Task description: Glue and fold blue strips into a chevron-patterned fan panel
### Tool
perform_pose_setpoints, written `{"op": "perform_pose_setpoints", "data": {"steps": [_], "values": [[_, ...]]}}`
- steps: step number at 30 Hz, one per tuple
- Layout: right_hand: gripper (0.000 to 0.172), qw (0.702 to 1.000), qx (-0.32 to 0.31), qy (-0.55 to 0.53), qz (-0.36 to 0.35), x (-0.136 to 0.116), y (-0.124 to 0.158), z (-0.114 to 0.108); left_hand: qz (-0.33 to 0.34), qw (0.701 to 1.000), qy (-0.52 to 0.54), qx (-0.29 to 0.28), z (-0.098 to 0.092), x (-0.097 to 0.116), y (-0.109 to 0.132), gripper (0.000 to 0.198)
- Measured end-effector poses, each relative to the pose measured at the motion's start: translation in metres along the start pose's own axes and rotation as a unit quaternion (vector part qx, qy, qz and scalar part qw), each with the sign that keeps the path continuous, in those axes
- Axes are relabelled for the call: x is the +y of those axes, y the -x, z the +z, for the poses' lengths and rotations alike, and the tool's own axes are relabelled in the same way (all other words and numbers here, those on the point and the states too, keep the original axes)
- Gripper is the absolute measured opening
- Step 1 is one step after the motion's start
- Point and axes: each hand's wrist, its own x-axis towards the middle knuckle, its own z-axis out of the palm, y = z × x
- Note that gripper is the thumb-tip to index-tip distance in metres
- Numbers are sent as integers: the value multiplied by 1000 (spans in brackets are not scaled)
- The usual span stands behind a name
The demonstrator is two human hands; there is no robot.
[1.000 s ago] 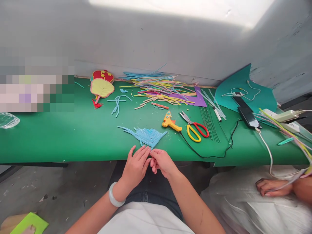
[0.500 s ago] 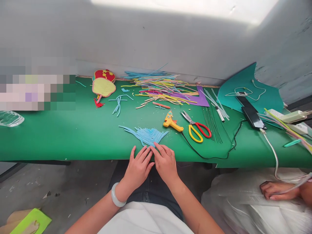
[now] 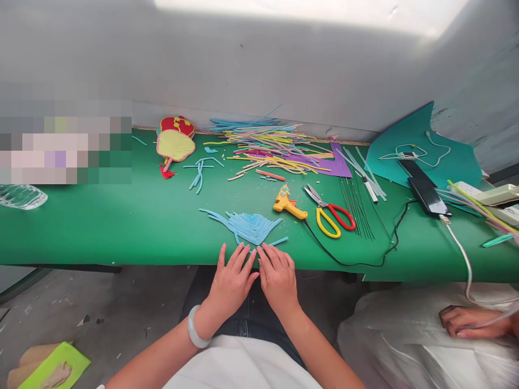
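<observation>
Near the front edge of the green table, a fan-shaped piece of light-blue fuzzy sticks (image 3: 252, 226) lies flat, its sticks laid in nested V shapes. My left hand (image 3: 232, 278) rests palm down just below its point, fingers stretched out and apart. Beside it, my right hand (image 3: 279, 278) lies with fingers extended at the table edge. A single blue stick (image 3: 279, 241) shows past my right fingertips; its other end is partly hidden by my fingers. Whether the fingertips press on it I cannot tell.
A yellow glue gun (image 3: 288, 203) and scissors (image 3: 327, 210) lie to the right, the black cord (image 3: 348, 263) running along the edge. Behind are piled colored sticks (image 3: 271, 140) and a yellow fan (image 3: 175, 146). A co-worker's hand (image 3: 474, 321) is at right.
My right hand has drawn back slightly from the blue piece toward the table edge. The single blue stick now shows beyond its fingertips. The view has shifted slightly.
</observation>
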Motion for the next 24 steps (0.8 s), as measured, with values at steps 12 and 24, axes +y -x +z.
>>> {"op": "perform_pose_setpoints", "data": {"steps": [12,24], "values": [[33,1000,0,-2,-20,1,-2,0,22,999,-40,-19,-3,-5,-3,40],[42,1000,-1,-4,-11,2,-2,7,-32,997,-59,-42,0,2,1,51]]}}
